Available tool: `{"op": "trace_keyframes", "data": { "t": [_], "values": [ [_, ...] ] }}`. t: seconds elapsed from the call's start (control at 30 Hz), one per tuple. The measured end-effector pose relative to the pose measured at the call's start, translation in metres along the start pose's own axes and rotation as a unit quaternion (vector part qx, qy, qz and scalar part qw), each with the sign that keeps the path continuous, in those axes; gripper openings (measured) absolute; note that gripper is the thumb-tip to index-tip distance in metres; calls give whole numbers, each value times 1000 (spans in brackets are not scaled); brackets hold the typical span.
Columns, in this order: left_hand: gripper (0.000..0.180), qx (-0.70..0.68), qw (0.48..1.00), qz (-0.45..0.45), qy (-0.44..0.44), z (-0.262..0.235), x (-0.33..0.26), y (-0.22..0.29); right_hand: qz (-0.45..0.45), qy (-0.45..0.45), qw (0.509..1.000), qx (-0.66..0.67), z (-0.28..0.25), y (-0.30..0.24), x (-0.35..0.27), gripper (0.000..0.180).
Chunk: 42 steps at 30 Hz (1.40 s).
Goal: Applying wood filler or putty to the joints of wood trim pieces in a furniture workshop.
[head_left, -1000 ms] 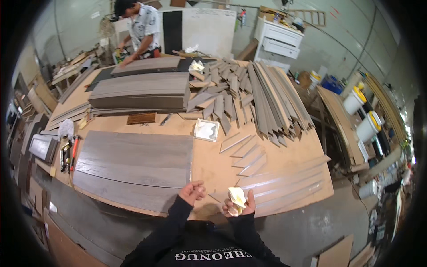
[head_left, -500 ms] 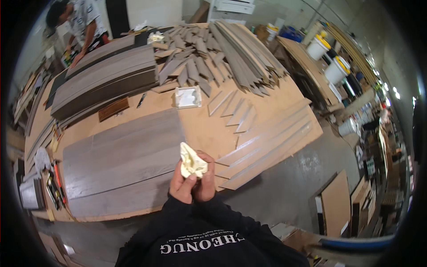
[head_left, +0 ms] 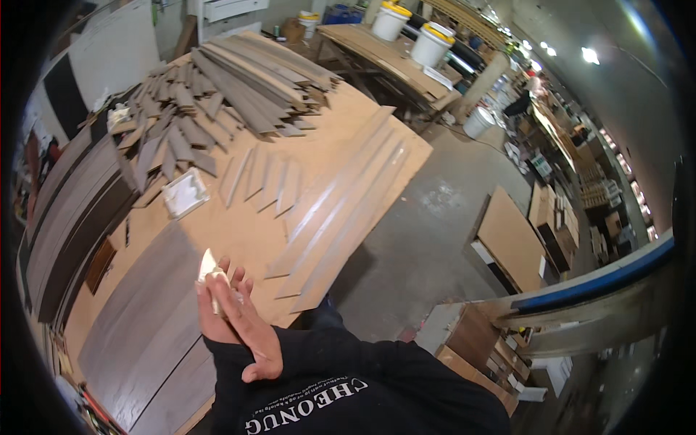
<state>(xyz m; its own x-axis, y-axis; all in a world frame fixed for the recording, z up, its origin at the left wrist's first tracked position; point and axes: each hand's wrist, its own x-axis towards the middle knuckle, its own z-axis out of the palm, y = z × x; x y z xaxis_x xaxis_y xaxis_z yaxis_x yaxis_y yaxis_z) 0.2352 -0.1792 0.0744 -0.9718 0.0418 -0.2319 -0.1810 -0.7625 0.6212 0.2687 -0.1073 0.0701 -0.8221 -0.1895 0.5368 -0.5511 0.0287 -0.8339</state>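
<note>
Tan worktable (head_left: 235, 235); left hand (head_left: 214, 322) and right hand (head_left: 254, 335) overlap, loosely closed on pale cloth (head_left: 209, 267).

You stand in a woodworking shop, evidenced by heaped cut wood pieces (head_left: 190, 127), a broad worktable (head_left: 348, 109), leaning boards (head_left: 511, 235) and lidded buckets (head_left: 391, 23).

Black sweatshirt (head_left: 406, 377) with bold white capital lettering (head_left: 306, 411) on its front, smaller white print (head_left: 304, 395) alongside
</note>
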Motion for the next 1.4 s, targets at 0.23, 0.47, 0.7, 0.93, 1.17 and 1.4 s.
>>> {"op": "trace_keyframes", "data": {
  "t": [0.23,0.47,0.7,0.93,1.17,1.4],
  "values": [
    [41,-169,965,-189,66,14,54,-58,25,148,982,-113,-154,48,-22,82],
    [52,-50,970,-237,-38,156,98,-203,93,473,852,-206,-483,175,-55,37],
    [59,16,932,-339,-124,275,145,-306,111,401,875,-249,-631,228,-25,22],
    [52,315,911,-247,-99,305,182,-350,102,363,868,-324,-641,250,-17,13],
    [45,480,847,-204,-107,319,235,-374,100,391,871,-282,-644,255,-21,10],
    [32,701,665,-48,-254,331,272,-413,91,388,873,-281,-649,257,-24,16]
  ]
}}
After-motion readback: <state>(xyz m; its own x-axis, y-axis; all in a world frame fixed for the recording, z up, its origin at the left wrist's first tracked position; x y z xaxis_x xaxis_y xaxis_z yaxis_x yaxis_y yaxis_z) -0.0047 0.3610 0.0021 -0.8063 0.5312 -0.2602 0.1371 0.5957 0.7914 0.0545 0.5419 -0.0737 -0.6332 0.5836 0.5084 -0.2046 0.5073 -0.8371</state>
